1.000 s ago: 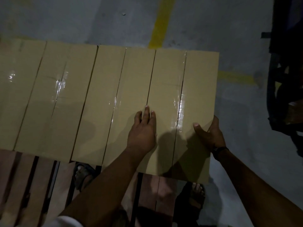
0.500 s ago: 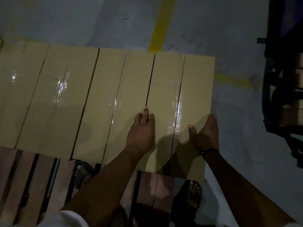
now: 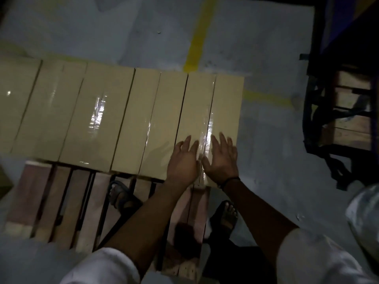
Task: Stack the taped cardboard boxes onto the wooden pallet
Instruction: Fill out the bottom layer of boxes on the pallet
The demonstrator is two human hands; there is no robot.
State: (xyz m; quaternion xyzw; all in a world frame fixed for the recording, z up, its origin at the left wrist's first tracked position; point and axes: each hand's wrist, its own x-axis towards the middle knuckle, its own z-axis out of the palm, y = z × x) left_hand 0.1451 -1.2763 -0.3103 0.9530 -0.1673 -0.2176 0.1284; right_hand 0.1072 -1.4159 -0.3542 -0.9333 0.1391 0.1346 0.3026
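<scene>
Tan cardboard boxes, long and flat-topped with glossy clear tape along their seams, lie side by side in a row across the far part of the wooden pallet. Its reddish slats show bare nearer the person. Over the near end of the rightmost box, the left hand and right hand are flat, fingers straight and spread, gripping nothing. Blur hides whether they touch it.
</scene>
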